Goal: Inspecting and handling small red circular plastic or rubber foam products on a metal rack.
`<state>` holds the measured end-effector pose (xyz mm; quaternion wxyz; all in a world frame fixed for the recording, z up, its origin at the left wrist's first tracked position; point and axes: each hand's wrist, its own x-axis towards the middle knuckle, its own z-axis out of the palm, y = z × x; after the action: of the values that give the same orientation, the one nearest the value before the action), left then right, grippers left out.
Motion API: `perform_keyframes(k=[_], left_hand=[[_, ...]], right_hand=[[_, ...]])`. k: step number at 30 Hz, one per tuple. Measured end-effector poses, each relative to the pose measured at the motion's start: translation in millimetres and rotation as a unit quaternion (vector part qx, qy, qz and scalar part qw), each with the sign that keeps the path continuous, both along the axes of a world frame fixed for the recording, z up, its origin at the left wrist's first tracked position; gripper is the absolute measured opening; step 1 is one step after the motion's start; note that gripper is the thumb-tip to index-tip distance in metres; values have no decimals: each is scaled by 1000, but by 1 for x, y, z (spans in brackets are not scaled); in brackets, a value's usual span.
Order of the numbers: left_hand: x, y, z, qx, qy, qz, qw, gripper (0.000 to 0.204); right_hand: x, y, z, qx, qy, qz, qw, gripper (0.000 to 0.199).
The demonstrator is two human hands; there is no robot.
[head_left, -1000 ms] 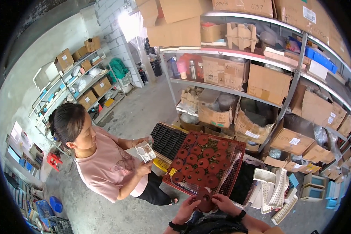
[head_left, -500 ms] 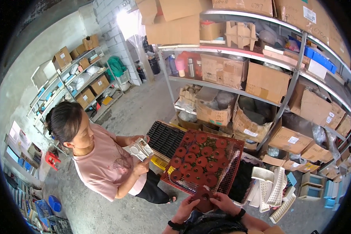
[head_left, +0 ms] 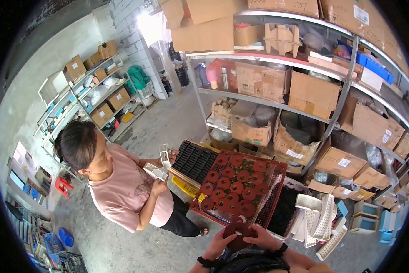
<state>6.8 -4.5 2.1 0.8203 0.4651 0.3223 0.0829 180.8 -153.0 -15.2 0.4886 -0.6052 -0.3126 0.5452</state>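
A dark red round part (head_left: 237,232) sits between both my hands at the lower edge. My left hand (head_left: 218,244) grips its left side and my right hand (head_left: 265,236) grips its right side. Just beyond it stands a red crate (head_left: 277,170) holding several more dark red round parts (head_left: 229,184). A black ribbed tray (head_left: 194,160) lies to the crate's left.
A person in a pink shirt (head_left: 122,191) stands at the left, holding small white parts (head_left: 159,166). Metal shelving (head_left: 336,111) full of cardboard boxes rises behind the crate. White plastic pieces (head_left: 320,220) lie at the right. More shelves (head_left: 84,98) line the far left wall.
The person in pink has raised the white parts a little. My hands stay closed around the round part, almost unmoved.
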Motion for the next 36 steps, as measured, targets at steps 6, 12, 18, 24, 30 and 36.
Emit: perform_keyframes(k=[6,12,18,24,30,36], left_hand=[[0,0,3,9,9,-3,1000,45],[1,1,18,-50,86,-74,992,48],[5,-10,24,-46,100,-22,994,37],[8,-10,25,1,104,-64,992,38],[3,-9,4,-4,108,-75,991,30],[4,-8,18,53,128,-134,981,29]], right_hand=[[0,0,4,-2,13,8,1000,63],[3,1,4,27,-22,34,999,65],[5,2,13,24,-41,54,997,64],[7,2,36,20,-104,74,992,62],[6,3,47,13,-58,68,996,57],[6,4,22,29,38,75,996,52]])
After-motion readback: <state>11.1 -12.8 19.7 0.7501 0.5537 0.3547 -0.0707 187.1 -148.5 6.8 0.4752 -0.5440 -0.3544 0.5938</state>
